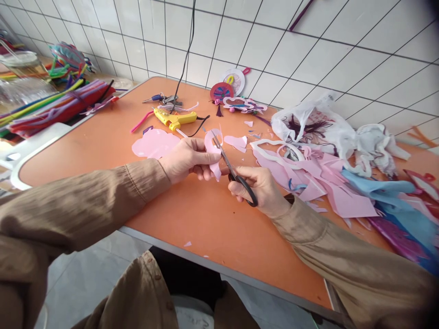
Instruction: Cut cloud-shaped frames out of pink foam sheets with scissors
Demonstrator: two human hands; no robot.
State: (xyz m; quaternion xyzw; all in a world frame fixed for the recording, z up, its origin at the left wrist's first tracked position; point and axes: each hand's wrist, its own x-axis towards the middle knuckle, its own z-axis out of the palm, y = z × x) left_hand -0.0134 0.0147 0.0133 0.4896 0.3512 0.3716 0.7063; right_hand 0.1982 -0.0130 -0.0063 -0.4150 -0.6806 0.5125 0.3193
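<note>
Over the orange surface (178,214), the left hand (190,160) pinches a pink piece (208,143) at the blades of scissors (243,182) gripped in the right hand (258,188). Short snips while turning the piece should keep its edge smooth; it looks thin, with a curved top and narrow lower end.

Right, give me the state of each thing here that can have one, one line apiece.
Pink piece: partly cut, pinched in the left hand.
Scissors: gripped in the right hand, blades at the pink piece.
Cloud-shaped pink sheet: cut out, lying flat.
Yellow glue gun: lying down, not held.
White plastic bag: crumpled, dark strands showing.
Blue sheet: rumpled.
Pipe cleaners: heaped lengthwise together.
</note>
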